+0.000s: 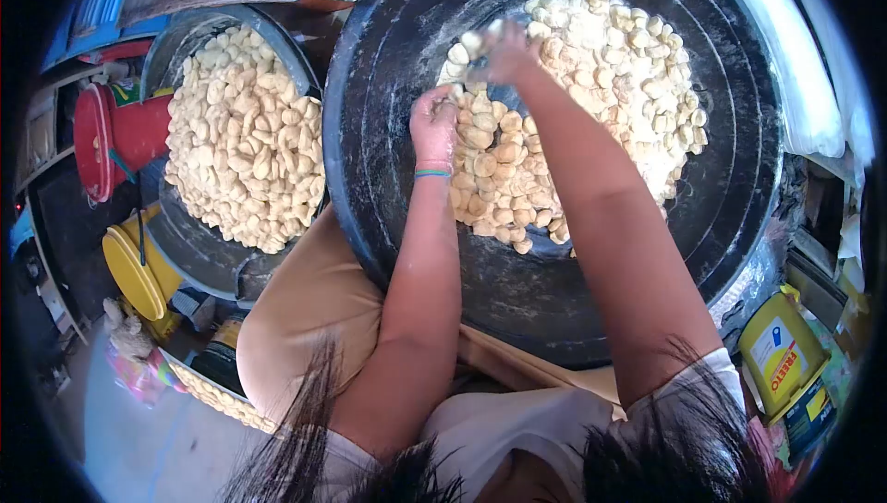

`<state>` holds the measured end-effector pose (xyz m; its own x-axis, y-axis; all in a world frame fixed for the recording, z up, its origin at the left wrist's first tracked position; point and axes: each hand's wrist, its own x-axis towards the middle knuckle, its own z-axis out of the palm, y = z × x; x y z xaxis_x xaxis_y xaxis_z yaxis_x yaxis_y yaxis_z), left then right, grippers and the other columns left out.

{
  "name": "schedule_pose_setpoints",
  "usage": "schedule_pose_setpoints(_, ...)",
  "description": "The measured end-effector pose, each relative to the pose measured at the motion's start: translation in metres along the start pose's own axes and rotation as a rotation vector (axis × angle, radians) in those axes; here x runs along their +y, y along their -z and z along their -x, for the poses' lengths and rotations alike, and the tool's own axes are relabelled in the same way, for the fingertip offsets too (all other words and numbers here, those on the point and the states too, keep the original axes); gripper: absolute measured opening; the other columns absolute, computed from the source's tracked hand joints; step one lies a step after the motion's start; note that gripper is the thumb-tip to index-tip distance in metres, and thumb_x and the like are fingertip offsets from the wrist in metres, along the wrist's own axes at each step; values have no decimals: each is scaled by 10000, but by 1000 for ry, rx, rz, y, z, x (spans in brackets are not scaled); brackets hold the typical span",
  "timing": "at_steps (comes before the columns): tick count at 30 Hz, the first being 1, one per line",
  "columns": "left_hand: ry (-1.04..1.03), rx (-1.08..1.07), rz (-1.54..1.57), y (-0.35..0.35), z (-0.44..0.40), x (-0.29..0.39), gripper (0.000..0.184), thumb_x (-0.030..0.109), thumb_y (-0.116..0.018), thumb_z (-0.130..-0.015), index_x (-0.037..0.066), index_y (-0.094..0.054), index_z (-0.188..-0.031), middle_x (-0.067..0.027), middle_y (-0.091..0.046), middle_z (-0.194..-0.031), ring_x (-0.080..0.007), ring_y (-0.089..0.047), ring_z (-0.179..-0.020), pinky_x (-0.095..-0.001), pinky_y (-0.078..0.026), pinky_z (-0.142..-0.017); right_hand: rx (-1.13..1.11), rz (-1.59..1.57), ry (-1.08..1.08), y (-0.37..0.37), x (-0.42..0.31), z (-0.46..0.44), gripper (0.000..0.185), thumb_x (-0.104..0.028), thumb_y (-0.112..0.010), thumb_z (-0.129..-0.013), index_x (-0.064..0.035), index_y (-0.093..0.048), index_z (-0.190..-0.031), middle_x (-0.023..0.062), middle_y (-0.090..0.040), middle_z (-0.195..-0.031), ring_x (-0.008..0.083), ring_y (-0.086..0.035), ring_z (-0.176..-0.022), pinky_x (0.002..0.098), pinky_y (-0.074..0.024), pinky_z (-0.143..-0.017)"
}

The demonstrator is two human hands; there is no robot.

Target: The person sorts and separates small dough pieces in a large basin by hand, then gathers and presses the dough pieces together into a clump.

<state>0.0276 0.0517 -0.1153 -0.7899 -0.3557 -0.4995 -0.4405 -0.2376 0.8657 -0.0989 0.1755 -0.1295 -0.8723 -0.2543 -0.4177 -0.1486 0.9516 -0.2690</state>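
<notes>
In front of me is a big round black tub (388, 198) that holds a pile of pale, rounded dough pieces (637, 87) dusted with white flour. My left hand (434, 120), with a coloured band at the wrist, is over the left side of the pile. Its fingers are curled closed, and what they hold is hidden. Close by on the right, my right hand (510, 55) reaches over the upper left of the pile, near several pieces. Motion smears its fingers, so their grip cannot be made out. Flour coats both hands.
To the left, a second dark tub (199, 254) is heaped with similar dough pieces. Beside it are a red container (95, 143) and a yellow lidded bucket (134, 272). A yellow tub (781, 355) stands at the lower right. White plastic sheeting (795, 50) hangs at the right.
</notes>
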Motion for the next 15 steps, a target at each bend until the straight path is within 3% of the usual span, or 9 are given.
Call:
schedule_pose_setpoints(2, -81, 25, 0, 1, -2, -6, 306, -11, -544, -809, -14, -580, -1113, -90, -586, -1098, -156, -549, -985, -276, -433, -877, -157, 113, 185, -2, -20, 28, 702, -371, -656, -732, -155, -417, -1356, 193, -228, -1455, 323, -221, -1347, 610, -135, -1065)
schedule_pose_setpoints(4, -146, 33, -60, 2, -10, -19, 344, 3, -556, -836, -31, -537, -1178, -93, -581, -1119, -156, -553, -980, -275, -441, -865, -247, 114, 434, -23, -16, 45, 621, -306, -652, -754, -140, -442, -1314, 215, -379, -1352, 309, -320, -1297, 534, -227, -1065)
schedule_pose_setpoints(7, 90, -47, -43, 9, -12, -30, 355, 8, -571, -832, -37, -531, -1181, -106, -577, -1133, -157, -549, -992, -268, -439, -865, -186, -681, 400, -54, 11, 64, 442, -267, -647, -789, -111, -533, -1187, 183, -533, -1183, 296, -491, -1145, 430, -361, -996)
schedule_pose_setpoints(8, 41, -42, 26, 6, -11, -34, 331, 14, -592, -819, -30, -562, -1146, -98, -606, -1064, -148, -569, -937, -261, -453, -829, -240, -964, 289, -57, 16, 69, 395, -274, -655, -789, -100, -558, -1130, 172, -557, -1136, 295, -525, -1078, 405, -392, -952)
schedule_pose_setpoints(10, 19, -161, -310, 16, -8, -38, 302, 15, -604, -806, -24, -588, -1106, -87, -626, -1001, -147, -583, -881, -262, -464, -799, -341, -1526, 28, -47, 17, 82, 316, -287, -670, -788, -79, -608, -1018, 148, -605, -1043, 293, -594, -943, 357, -454, -862)
schedule_pose_setpoints(11, 6, -223, -481, 19, -7, -40, 288, 15, -610, -800, -22, -600, -1085, -82, -636, -970, -146, -591, -853, -262, -469, -784, -380, -1436, -6, -42, 20, 83, 332, -313, -677, -783, -73, -613, -1004, 146, -606, -1035, 294, -600, -919, 361, -459, -840)
schedule_pose_setpoints(13, -16, -158, -471, 18, -2, -37, 271, 9, -627, -768, -17, -621, -1038, -57, -642, -889, -146, -594, -789, -263, -477, -752, -450, -1252, -72, -30, 26, 82, 372, -365, -689, -774, -61, -621, -977, 141, -607, -1019, 295, -613, -872, 368, -470, -796)
schedule_pose_setpoints(14, -15, -116, -452, 20, -3, -46, 277, 1, -623, -762, -16, -620, -1039, -58, -639, -894, -145, -592, -795, -262, -476, -755, -356, -831, -74, -24, 29, 74, 453, -421, -693, -745, -60, -618, -1006, 163, -596, -1028, 290, -601, -896, 376, -465, -796)
schedule_pose_setpoints(15, -14, -76, -430, 18, -2, -47, 283, -8, -619, -756, -15, -619, -1039, -58, -637, -899, -143, -590, -802, -261, -476, -758, -190, -739, -38, -25, 32, 68, 477, -441, -686, -741, -66, -616, -1027, 161, -591, -1043, 290, -594, -914, 377, -458, -816)
